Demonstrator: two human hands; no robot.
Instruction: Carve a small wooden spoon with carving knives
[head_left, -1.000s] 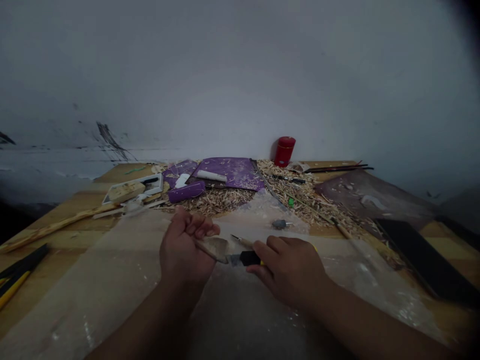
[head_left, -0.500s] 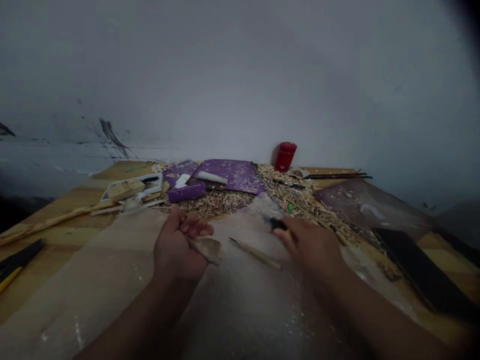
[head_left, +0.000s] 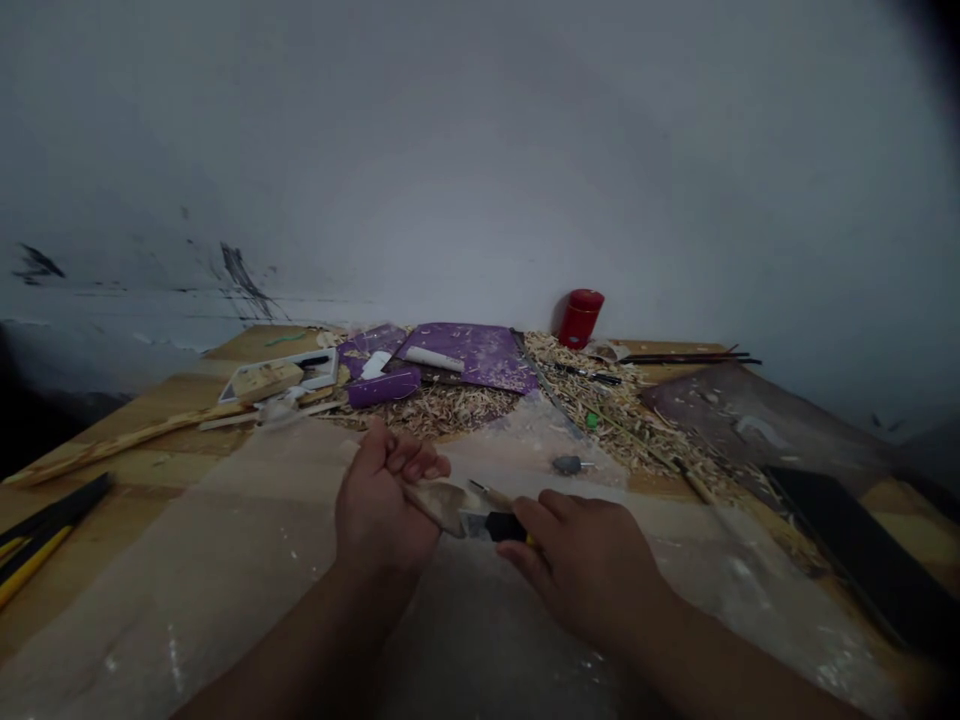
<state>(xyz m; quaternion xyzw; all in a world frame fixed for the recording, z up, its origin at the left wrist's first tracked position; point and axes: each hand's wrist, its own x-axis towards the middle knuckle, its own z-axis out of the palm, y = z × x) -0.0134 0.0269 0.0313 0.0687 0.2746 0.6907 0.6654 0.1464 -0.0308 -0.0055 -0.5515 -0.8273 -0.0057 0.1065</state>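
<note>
My left hand is closed around a spoon-shaped piece of pale wood, its broad end sticking out to the right. In my right hand is a black and yellow utility knife. The knife's blade points left and lies against or very near the broad end of the wood; I cannot tell which. Behind the knife, a thin wood-handled carving tool lies on the plastic sheet, partly hidden by my right hand. A small grey rounded piece with a thin metal pin lies just beyond it.
Wood shavings pile up along the back, around a purple folder. A red canister stands by the wall. At left are a white tray, a long stick and black-yellow tools. A dark flat bar lies at right.
My right hand has moved left with the utility knife, bringing its blade to the wood. The grey piece, covered before, now shows. The view has shifted slightly.
</note>
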